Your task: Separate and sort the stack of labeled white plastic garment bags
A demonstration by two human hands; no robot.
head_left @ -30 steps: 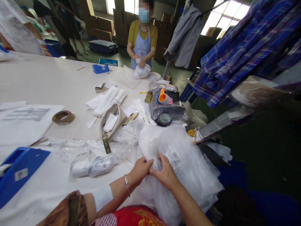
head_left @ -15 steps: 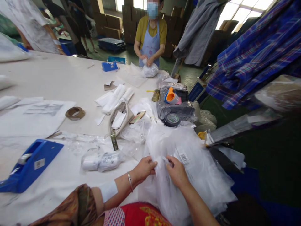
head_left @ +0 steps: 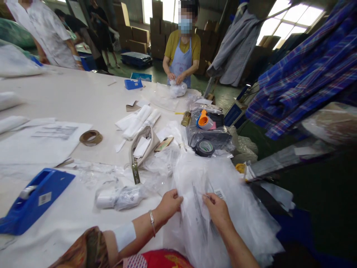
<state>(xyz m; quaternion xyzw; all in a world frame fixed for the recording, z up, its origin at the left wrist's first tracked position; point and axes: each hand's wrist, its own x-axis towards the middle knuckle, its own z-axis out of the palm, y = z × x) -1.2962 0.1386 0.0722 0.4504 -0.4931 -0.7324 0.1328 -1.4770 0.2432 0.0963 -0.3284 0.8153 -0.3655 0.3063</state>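
Note:
A translucent plastic bag (head_left: 193,216) with dark printed lines hangs between my hands at the table's near right edge. My left hand (head_left: 169,204) pinches its left side, thumb against the fingers. On the other side my right hand (head_left: 216,208) pinches the bag between thumb and forefinger. Beneath and to the right spreads a stack of similar plastic bags (head_left: 242,208), one showing a barcode label. Left of my left hand lies a small clear-wrapped bundle (head_left: 119,197) with printed marks.
A blue tape dispenser (head_left: 36,201) stands at the near left, with a brown tape roll (head_left: 90,137) beyond it. Ahead are an open beige pouch (head_left: 143,145), black tape (head_left: 205,147) and an orange-handled tape dispenser (head_left: 205,120). A co-worker (head_left: 182,56) handles plastic across the table. Plaid shirts (head_left: 306,74) hang at right.
My hands have moved apart, spreading the bag so its printed lines show between them. The view has tilted up slightly. The co-worker still handles the plastic bundle.

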